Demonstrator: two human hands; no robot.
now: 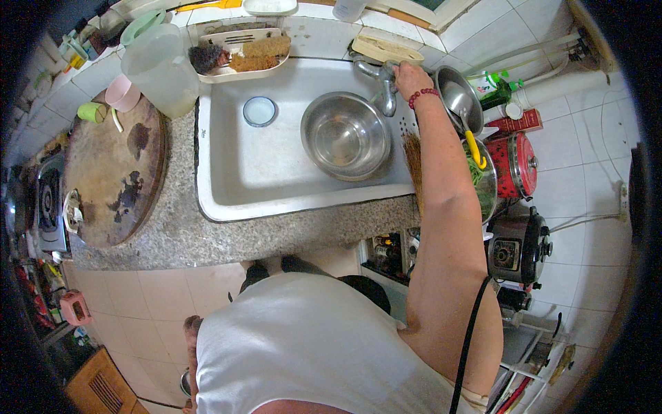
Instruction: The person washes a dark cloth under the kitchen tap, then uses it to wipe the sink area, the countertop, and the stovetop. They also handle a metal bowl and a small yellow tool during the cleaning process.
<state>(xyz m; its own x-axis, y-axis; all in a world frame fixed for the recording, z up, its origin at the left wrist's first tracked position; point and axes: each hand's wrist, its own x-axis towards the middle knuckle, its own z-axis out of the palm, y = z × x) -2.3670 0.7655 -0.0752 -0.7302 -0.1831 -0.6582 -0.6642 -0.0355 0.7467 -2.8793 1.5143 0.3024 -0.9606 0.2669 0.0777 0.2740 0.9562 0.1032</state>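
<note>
My right hand (412, 77), with a red bead bracelet at the wrist, grips the metal faucet (388, 98) at the sink's back right corner. Below and left of the spout, a stainless steel bowl (344, 137) sits in the white sink (227, 207). Whether water is running is hard to make out. A small round lid or dish (259, 111) lies on the sink floor, left of the bowl. My left hand (192, 327) hangs low beside my body, mostly hidden, and its fingers cannot be made out.
A round wooden chopping board (103, 181) and a plastic pitcher (163, 72) stand left of the sink. Behind it is a tray (212, 77) of scrubbers. Under my right arm are a brush of stiff bristles (412, 155) and a bowl of greens (485, 199). A metal pan (455, 88) leans nearby.
</note>
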